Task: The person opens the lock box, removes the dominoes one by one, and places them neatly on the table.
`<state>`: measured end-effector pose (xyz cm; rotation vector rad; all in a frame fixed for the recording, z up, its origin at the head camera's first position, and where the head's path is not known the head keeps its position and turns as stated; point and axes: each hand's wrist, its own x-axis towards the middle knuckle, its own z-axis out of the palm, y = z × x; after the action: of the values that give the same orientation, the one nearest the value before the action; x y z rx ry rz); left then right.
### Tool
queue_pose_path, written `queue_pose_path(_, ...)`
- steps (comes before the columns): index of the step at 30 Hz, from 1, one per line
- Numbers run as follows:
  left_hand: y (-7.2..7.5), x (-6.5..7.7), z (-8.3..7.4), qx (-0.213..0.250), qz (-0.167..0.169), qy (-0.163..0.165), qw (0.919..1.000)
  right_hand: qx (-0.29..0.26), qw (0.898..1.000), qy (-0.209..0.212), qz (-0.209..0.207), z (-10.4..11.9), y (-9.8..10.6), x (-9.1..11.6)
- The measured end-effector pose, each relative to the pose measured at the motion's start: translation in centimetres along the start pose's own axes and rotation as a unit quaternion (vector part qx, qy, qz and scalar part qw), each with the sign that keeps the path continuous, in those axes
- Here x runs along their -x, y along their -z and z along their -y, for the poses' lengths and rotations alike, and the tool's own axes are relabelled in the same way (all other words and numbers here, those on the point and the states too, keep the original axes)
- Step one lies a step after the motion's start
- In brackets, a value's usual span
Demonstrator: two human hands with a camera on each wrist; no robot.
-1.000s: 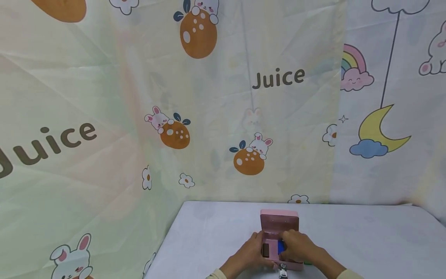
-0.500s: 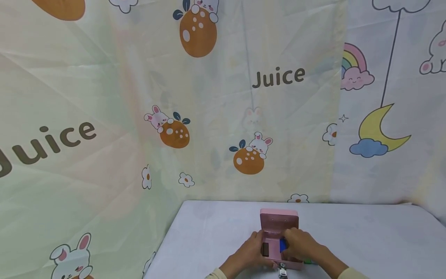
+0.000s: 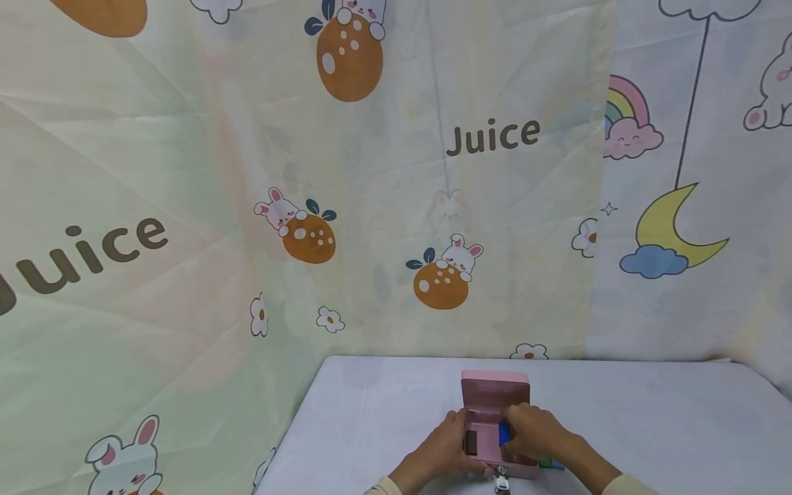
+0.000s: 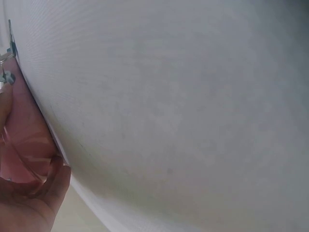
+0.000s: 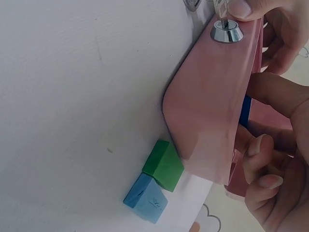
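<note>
A pink metal box (image 3: 495,397) stands on the table with its lid raised and a key (image 5: 221,10) in its front lock. My left hand (image 3: 436,447) grips the box's left side, the thumb on the front near the lock; in the left wrist view, fingers bend round the box wall. Inside, my right hand (image 3: 535,434) pinches a blue block (image 3: 504,434) at the right end, its other fingers curled. The block is partly hidden by the fingers and box wall. A dark brown block (image 3: 471,443) lies at the left inside the box.
Just outside the box's right front corner, a green block (image 5: 164,166) and a light blue block (image 5: 146,198) sit touching on the white table (image 3: 383,392). More keys (image 3: 502,485) hang at the lock. Printed curtains (image 3: 371,172) stand behind and to the left.
My right hand has shifted slightly right inside the box, and the blue block has moved right with it. My left hand stays on the box.
</note>
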<state>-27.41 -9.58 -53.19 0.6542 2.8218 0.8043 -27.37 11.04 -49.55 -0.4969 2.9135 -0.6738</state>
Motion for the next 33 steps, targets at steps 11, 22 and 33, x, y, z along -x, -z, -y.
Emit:
queue_pose_path(11, -0.28, -0.19, 0.40, -0.009, -0.004, -0.016, 0.9998, -0.004, 1.000, -0.007, 0.000, -0.12, 0.22, 0.39)
queue_pose_path(22, 0.00, -0.05, 0.28, -0.018, -0.006, -0.024, 0.9995, -0.008, 1.000, -0.004, -0.004, -0.68, 0.39, 0.34)
queue_pose_path(33, -0.08, -0.12, 0.11, -0.013, -0.001, -0.017, 0.9998, -0.015, 1.000, -0.017, -0.004, -0.87, 0.50, 0.56)
